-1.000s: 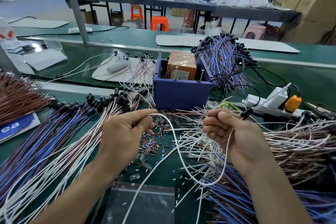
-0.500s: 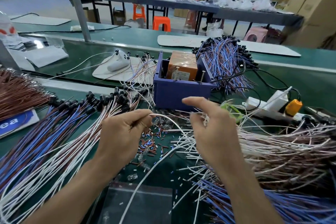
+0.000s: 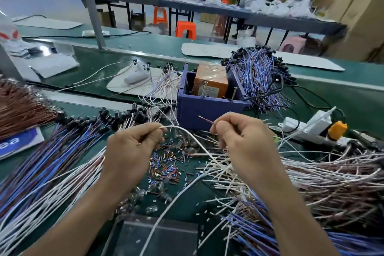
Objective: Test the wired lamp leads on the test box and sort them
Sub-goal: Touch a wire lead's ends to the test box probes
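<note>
My left hand pinches the end of a white lead that arcs toward the right and down to the table's front. My right hand pinches a thin brown lead, its bare tip pointing up and left. Both hands hover just in front of the purple test box, which holds an orange block with two upright metal pins. Sorted leads with black lamp holders fan out at the left; a tangled pile of white, brown and blue leads lies at the right.
Cut insulation bits and small glass bulbs litter the green mat between my hands. A power strip with white adapter and orange plug sits at the right. Another bundle of blue leads lies behind the box. A clear bag lies at the front edge.
My right hand has closed from an open reach over the pile and lifted a brown lead toward the box. My left hand keeps its pinch on the white lead.
</note>
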Demonstrator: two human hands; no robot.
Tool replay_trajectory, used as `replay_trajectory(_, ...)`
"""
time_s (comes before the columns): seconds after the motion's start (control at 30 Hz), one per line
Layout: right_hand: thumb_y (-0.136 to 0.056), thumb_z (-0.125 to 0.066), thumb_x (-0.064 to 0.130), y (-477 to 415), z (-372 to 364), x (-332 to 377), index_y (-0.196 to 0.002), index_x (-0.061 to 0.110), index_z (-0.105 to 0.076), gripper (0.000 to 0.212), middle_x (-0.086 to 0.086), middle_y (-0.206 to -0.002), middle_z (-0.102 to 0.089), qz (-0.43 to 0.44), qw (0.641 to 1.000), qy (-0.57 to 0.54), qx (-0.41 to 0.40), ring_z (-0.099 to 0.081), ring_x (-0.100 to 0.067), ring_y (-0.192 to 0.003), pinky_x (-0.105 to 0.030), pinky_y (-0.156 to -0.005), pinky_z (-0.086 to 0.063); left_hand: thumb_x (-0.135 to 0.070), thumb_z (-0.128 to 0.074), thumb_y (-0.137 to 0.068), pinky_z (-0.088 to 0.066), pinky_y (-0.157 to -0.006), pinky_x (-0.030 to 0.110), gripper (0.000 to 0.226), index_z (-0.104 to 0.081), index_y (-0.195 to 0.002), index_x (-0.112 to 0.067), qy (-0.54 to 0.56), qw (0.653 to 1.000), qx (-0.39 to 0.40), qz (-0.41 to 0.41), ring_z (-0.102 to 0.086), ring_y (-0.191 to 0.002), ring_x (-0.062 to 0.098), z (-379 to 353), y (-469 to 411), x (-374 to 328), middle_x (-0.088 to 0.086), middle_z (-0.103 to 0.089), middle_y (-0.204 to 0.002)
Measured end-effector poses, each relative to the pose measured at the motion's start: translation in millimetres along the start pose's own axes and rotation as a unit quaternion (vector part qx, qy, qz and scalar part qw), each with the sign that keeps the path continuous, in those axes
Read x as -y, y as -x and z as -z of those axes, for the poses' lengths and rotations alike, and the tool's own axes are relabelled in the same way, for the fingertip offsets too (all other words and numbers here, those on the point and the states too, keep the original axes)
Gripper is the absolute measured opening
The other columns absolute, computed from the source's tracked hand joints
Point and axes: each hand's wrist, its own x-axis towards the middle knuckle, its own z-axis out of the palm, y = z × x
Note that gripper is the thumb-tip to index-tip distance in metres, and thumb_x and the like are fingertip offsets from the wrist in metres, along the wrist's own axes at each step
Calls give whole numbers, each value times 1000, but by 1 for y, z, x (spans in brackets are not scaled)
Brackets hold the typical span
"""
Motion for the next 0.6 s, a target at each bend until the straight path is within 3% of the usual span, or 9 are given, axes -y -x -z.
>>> replay_trajectory(0.07,-100,-56,30,9,-13,7,-78,26,-64,24,10,-64,-64,-6,999,24,46,-46,-3,-47,-18,-45,-31,-26,-73,-93,-61,-63,38,45,-67,-100,-70,-56,998,24,-17,-72,-66,12,-4,4,-4,-22,-74,-76)
replay_trajectory(0.17,-98,-56,47,23,-36,12,-86,28,-60,22,15,-71,-66,-30,990,60,126,-56,-5,-61,-26,-54,-40,-26,-74,-92,-56,-62,27,44,-66,-105,-67,-97,994,38,-39,-72,-68,7,-9,6,-2,-28,-74,-79)
replay_trajectory(0.27,-100,-59,35,23,-43,10,-82,24,-61,21,5,-68,-68,-27,993,38,113,-55,-8,-56,-30,-57,-45,-19,-70,-95,-57,-60,25,35,-76,-103,-52,24,997,57,36,-71,-64,13,-6,1,-2,-7,-78,-79)
replay_trajectory(0.33,-101,-59,31,20,-43,10,-76,22,-60,26,9,-58,-62,-10,997,26,69,-47,-7,-48,-22,-47,-37,-23,-68,-88,-57,-58,20,19,-84,-94,-32,225,957,61,176,-72,-63,14,-6,-3,-9,6,-78,-79)
replay_trajectory(0.4,-101,-60,29,19,-45,13,-74,19,-59,29,11,-53,-54,-3,999,22,36,-43,-7,-45,-20,-45,-34,-26,-67,-80,-57,-57,18,19,-84,-81,-19,386,870,77,296,-70,-60,9,-6,-7,-11,6,-77,-79)
replay_trajectory(0.43,-101,-60,29,18,-48,14,-74,18,-58,29,10,-52,-53,-4,999,26,28,-43,-8,-45,-20,-44,-34,-25,-68,-78,-58,-58,18,18,-84,-78,-16,421,843,92,322,-69,-59,7,-5,-8,-11,5,-76,-78)
replay_trajectory(0.5,-100,-59,28,17,-55,14,-74,17,-57,29,7,-53,-52,-13,999,37,28,-42,-8,-47,-21,-46,-35,-25,-73,-73,-58,-59,18,17,-84,-79,-13,452,818,118,335,-65,-55,6,-4,-8,-9,4,-73,-74)
replay_trajectory(0.6,-100,-59,33,20,-63,15,-76,20,-60,27,5,-55,-54,-30,996,57,69,-45,-8,-49,-23,-45,-34,-24,-76,-69,-56,-58,17,16,-84,-80,-14,452,820,124,328,-62,-52,6,-5,-5,-11,3,-70,-69)
